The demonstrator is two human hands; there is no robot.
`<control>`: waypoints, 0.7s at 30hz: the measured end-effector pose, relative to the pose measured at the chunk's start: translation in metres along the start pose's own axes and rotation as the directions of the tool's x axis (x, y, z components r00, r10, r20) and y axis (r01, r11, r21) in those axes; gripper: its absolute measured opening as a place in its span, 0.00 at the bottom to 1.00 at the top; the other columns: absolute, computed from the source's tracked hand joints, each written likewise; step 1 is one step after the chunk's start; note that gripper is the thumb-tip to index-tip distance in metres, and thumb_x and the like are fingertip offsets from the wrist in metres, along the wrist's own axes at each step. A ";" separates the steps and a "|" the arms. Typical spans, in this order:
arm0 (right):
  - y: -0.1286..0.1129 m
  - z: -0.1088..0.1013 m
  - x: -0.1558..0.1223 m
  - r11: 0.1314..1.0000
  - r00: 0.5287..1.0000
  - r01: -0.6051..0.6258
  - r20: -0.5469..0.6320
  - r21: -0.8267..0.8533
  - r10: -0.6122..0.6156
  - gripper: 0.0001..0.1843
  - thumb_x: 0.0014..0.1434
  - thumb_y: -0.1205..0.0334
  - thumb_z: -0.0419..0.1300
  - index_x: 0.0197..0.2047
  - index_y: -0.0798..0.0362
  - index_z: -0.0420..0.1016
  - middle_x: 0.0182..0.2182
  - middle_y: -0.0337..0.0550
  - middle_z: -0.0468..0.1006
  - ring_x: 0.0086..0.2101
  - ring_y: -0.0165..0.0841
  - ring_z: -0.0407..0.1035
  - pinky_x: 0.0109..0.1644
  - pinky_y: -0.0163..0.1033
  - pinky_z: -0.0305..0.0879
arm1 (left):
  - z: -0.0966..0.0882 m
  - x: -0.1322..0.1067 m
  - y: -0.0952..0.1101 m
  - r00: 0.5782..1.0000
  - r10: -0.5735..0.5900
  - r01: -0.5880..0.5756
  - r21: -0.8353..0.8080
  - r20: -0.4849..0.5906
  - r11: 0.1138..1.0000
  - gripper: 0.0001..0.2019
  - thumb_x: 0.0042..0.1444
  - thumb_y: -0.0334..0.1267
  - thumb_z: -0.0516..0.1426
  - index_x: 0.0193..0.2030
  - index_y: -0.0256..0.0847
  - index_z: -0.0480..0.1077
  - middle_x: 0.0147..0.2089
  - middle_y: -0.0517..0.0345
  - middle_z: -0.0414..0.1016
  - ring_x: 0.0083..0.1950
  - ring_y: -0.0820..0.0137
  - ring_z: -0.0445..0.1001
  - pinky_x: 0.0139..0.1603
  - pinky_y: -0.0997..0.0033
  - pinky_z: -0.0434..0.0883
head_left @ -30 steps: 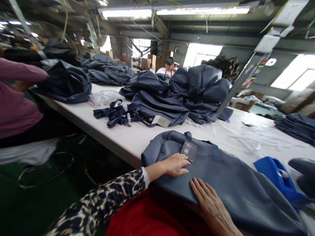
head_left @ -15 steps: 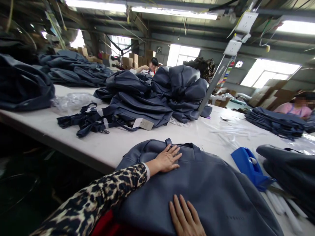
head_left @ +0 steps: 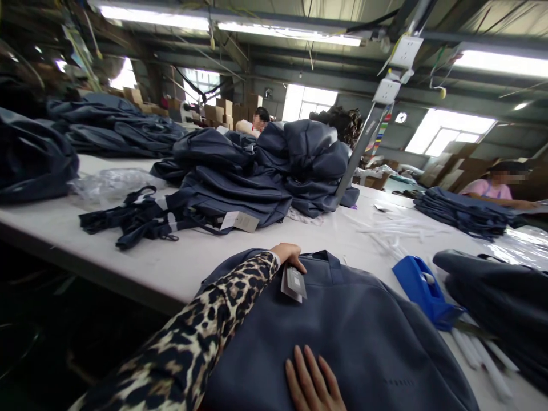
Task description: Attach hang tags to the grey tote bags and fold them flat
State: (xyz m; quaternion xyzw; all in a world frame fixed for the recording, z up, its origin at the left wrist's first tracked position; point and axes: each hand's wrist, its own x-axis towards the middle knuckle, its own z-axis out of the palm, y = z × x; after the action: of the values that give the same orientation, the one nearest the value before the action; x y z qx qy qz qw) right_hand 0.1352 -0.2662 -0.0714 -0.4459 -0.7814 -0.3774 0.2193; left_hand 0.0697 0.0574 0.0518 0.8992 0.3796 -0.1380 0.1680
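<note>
A dark blue handbag (head_left: 355,325) with small lettering low on its front lies before me on the table. My left hand (head_left: 289,254), in a leopard-print sleeve, is curled over the bag's top edge near one handle end; its fingers are mostly hidden behind that edge. A grey hang tag (head_left: 295,283) dangles on the bag's front just below this hand. Flat on the lower front rests my right hand (head_left: 314,379), fingers stretched out and holding nothing. The far handle end (head_left: 331,265) stands up along the top edge.
Beyond the bag are piled dark blue bags (head_left: 252,171), straps (head_left: 141,220) and clear plastic (head_left: 111,185). A blue tape dispenser (head_left: 422,291), white tubes (head_left: 483,359) and another dark bag (head_left: 496,308) lie right. A metal post (head_left: 359,142) rises from the table. Two people work farther off.
My left hand has gone from lying flat on the bag's front to curling over its top edge. The grey tag now hangs in front. My right hand stays flat on the bag.
</note>
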 end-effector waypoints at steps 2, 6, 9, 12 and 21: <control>0.007 -0.006 0.004 0.996 0.994 0.083 0.068 -0.030 -0.081 0.22 0.69 0.64 0.44 0.56 0.47 0.76 0.52 0.42 0.79 0.53 0.38 0.71 0.63 0.45 0.57 | -0.003 0.005 -0.003 0.997 0.004 -0.003 -0.022 0.073 1.000 0.33 0.35 0.63 0.69 0.42 0.38 0.79 0.44 0.47 0.81 0.41 0.59 0.79 0.41 0.68 0.73; 0.013 -0.012 0.008 0.994 0.993 0.097 0.079 -0.051 -0.093 0.21 0.68 0.63 0.46 0.56 0.47 0.76 0.51 0.42 0.80 0.52 0.38 0.71 0.58 0.44 0.60 | -0.007 -0.002 -0.005 0.993 0.050 -0.042 -0.078 0.102 0.996 0.33 0.35 0.62 0.69 0.41 0.37 0.79 0.42 0.49 0.81 0.38 0.62 0.78 0.35 0.70 0.72; 0.011 -0.015 0.009 0.995 0.992 0.090 0.093 -0.043 -0.086 0.21 0.69 0.61 0.46 0.57 0.46 0.75 0.52 0.41 0.79 0.52 0.39 0.70 0.58 0.44 0.59 | -0.018 -0.017 -0.003 0.992 0.117 -0.112 -0.121 0.036 0.986 0.29 0.42 0.60 0.67 0.42 0.37 0.79 0.41 0.52 0.81 0.37 0.65 0.77 0.32 0.73 0.69; 0.012 -0.017 0.017 0.999 0.990 0.033 0.138 -0.026 -0.030 0.22 0.69 0.60 0.46 0.61 0.47 0.72 0.56 0.42 0.76 0.56 0.41 0.67 0.60 0.46 0.57 | -0.049 -0.038 0.006 0.977 0.197 -0.207 -0.131 -0.085 0.970 0.25 0.45 0.57 0.66 0.41 0.37 0.78 0.38 0.56 0.80 0.36 0.67 0.75 0.32 0.74 0.67; 0.091 0.033 0.107 0.940 0.877 -0.340 0.350 -0.036 0.330 0.35 0.58 0.74 0.58 0.68 0.49 0.62 0.69 0.52 0.58 0.65 0.52 0.55 0.64 0.59 0.55 | -0.193 -0.150 0.073 0.541 0.460 -0.116 0.479 -0.704 0.870 0.25 0.49 0.56 0.66 0.46 0.39 0.74 0.42 0.54 0.75 0.47 0.61 0.73 0.43 0.67 0.63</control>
State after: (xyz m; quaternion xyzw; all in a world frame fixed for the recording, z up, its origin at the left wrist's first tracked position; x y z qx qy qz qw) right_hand 0.1592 -0.1549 0.0170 -0.6313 -0.7239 -0.2377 0.1446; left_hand 0.0455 -0.0072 0.2973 0.9282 0.2230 0.2405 -0.1756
